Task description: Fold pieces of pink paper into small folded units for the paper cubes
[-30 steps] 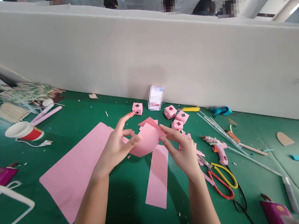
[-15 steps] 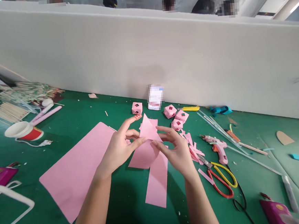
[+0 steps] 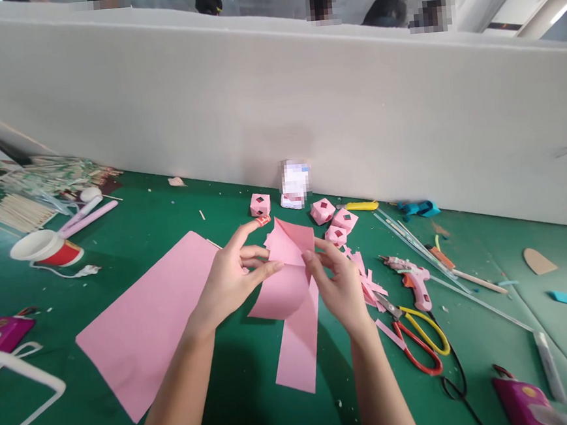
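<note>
Between my two hands is a creased piece of pink paper, raised above the table. My left hand pinches its left edge between thumb and fingers, the index finger stretched out with a red-and-white wrap near its tip. At the upper right edge my right hand grips it with the thumb in front. The top part has a diagonal crease and its upper right corner is spread out. Below it lies a pink paper strip. A large pink sheet lies left, partly behind my left forearm.
Several folded pink paper shapes sit near a propped phone. Right are paper scraps, scissors, a pink glue gun and a yellow cutter. Left stand a paper cup and thin sticks. A pale partition rises behind.
The paper's upper part has gone from a folded triangle to an opened-out flap on the right. My right hand has shifted slightly right and up along its edge.
</note>
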A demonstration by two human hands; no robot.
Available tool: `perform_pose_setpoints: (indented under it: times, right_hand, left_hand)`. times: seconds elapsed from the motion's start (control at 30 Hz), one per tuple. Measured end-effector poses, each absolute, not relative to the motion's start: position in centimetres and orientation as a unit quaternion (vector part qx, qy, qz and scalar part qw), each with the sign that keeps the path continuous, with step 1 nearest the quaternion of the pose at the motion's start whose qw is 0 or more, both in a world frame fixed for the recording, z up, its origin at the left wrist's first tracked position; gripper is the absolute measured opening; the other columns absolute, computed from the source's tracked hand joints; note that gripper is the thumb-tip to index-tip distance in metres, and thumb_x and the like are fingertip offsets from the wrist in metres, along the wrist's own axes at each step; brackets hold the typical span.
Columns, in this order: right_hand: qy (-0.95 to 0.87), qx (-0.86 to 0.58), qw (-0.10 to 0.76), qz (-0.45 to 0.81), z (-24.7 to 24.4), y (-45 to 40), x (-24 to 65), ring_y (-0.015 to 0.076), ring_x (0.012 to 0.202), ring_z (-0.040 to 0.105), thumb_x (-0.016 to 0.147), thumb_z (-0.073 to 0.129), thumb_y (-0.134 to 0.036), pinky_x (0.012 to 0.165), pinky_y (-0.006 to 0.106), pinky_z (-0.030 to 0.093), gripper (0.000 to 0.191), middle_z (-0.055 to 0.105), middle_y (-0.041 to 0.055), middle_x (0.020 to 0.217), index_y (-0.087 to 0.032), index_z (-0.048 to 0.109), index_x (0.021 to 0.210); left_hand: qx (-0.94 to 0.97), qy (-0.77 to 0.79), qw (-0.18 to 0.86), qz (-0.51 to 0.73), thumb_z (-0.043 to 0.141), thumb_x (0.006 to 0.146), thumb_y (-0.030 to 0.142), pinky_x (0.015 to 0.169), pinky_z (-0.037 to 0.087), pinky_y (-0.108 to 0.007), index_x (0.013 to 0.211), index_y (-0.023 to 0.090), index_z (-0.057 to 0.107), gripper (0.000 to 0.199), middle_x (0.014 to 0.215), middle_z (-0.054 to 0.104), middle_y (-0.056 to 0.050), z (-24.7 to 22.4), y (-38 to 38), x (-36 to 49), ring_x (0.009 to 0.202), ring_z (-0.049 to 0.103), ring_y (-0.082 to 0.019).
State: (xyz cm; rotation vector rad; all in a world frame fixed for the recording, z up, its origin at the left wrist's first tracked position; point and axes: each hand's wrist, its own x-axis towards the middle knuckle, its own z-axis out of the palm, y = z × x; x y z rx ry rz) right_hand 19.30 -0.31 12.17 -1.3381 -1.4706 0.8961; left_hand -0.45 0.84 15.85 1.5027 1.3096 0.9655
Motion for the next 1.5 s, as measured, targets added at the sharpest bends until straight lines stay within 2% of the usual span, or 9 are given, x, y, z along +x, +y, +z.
perform_pose_setpoints:
  times: [0.17, 0.27, 0.47, 0.73, 0.83, 0.93, 1.1, 1.3, 1.5]
  right_hand:
    - [-0.624, -0.51, 0.456, 0.378, 12.4, -0.4, 19.6, 0.0202, 0.081, 0.072, 0.1, 0.057, -0.034, 0.068, 0.027, 0.055, 0.026, 0.076, 0.0022, 0.083, -0.022, 0.071, 0.118]
    - [-0.627, -0.484, 0.467, 0.394, 12.6, -0.4, 19.9, 0.0216, 0.093, 0.074, 0.098, 0.058, -0.029, 0.082, 0.031, 0.058, 0.022, 0.079, 0.0035, 0.102, -0.025, 0.076, 0.111]
    - [-0.642, -0.435, 0.483, 0.408, 12.9, -0.6, 20.2, 0.0219, 0.122, 0.068, 0.092, 0.053, -0.009, 0.104, 0.037, 0.054, 0.038, 0.076, 0.0005, 0.123, -0.031, 0.08, 0.104]
    - [-0.68, -0.436, 0.489, 0.329, 12.6, -0.6, 20.1, 0.0223, 0.12, 0.069, 0.092, 0.05, -0.006, 0.097, 0.038, 0.058, 0.042, 0.073, 0.0011, 0.129, -0.032, 0.081, 0.103]
    - [-0.699, -0.431, 0.479, 0.31, 12.6, -0.6, 19.9, 0.022, 0.118, 0.07, 0.091, 0.047, -0.005, 0.096, 0.038, 0.058, 0.044, 0.072, 0.0011, 0.13, -0.031, 0.08, 0.102]
    - [-0.685, -0.434, 0.484, 0.33, 12.8, -0.8, 19.7, 0.0223, 0.118, 0.07, 0.09, 0.044, -0.004, 0.097, 0.039, 0.057, 0.043, 0.074, 0.0021, 0.126, -0.028, 0.078, 0.101]
    - [-0.634, -0.452, 0.495, 0.385, 13.4, -1.0, 19.5, 0.0238, 0.112, 0.071, 0.095, 0.064, -0.027, 0.096, 0.039, 0.057, 0.025, 0.075, 0.0057, 0.12, -0.026, 0.069, 0.119]
    - [-0.635, -0.487, 0.47, 0.373, 13.3, -0.7, 19.3, 0.0195, 0.084, 0.071, 0.094, 0.069, -0.035, 0.078, 0.031, 0.057, 0.014, 0.078, 0.003, 0.09, -0.023, 0.075, 0.091]
    - [-0.613, -0.487, 0.474, 0.403, 13.0, -0.6, 19.1, 0.0191, 0.074, 0.071, 0.092, 0.071, -0.037, 0.071, 0.03, 0.056, 0.017, 0.078, 0.0031, 0.082, -0.022, 0.076, 0.085]
  left_hand:
    - [0.606, 0.54, 0.439, 0.386, 0.077, 0.084, 0.038, 0.074, 0.06, -0.034, 0.144, 0.031, 0.049, 0.067, 0.091, 0.077, -0.002, 15.2, 1.3, -0.8, 0.076, 0.075, -0.021]
    - [0.6, 0.529, 0.458, 0.387, 0.073, 0.086, 0.036, 0.075, 0.06, -0.034, 0.144, 0.03, 0.049, 0.063, 0.093, 0.078, -0.003, 14.8, 1.7, -0.8, 0.083, 0.076, -0.023]
    - [0.593, 0.525, 0.46, 0.401, 0.067, 0.089, 0.029, 0.08, 0.059, -0.032, 0.142, 0.025, 0.049, 0.056, 0.104, 0.078, -0.006, 15.3, 1.7, -0.8, 0.096, 0.075, -0.023]
    - [0.539, 0.503, 0.517, 0.435, 0.067, 0.092, 0.047, 0.081, 0.06, -0.033, 0.138, 0.021, 0.051, 0.055, 0.114, 0.077, -0.012, 16.0, 1.4, -1.0, 0.101, 0.074, -0.025]
    - [0.545, 0.506, 0.495, 0.449, 0.08, 0.082, 0.042, 0.084, 0.06, -0.034, 0.136, 0.022, 0.051, 0.064, 0.107, 0.078, -0.009, 15.9, 1.4, -0.8, 0.105, 0.073, -0.026]
    - [0.554, 0.518, 0.463, 0.459, 0.08, 0.083, 0.037, 0.088, 0.06, -0.036, 0.132, 0.022, 0.054, 0.057, 0.1, 0.078, -0.006, 15.8, 1.4, -0.5, 0.103, 0.074, -0.026]
    - [0.578, 0.518, 0.449, 0.442, 0.075, 0.087, 0.037, 0.081, 0.062, -0.035, 0.131, 0.025, 0.057, 0.049, 0.098, 0.079, -0.005, 15.8, 1.0, -0.2, 0.097, 0.076, -0.025]
    - [0.601, 0.508, 0.443, 0.43, 0.075, 0.088, 0.039, 0.082, 0.061, -0.035, 0.126, 0.025, 0.06, 0.044, 0.094, 0.079, -0.003, 15.9, 0.6, 0.1, 0.09, 0.076, -0.023]
    - [0.59, 0.507, 0.452, 0.436, 0.077, 0.086, 0.037, 0.084, 0.061, -0.035, 0.125, 0.026, 0.061, 0.044, 0.082, 0.077, 0.001, 15.8, 0.7, 0.3, 0.084, 0.076, -0.022]
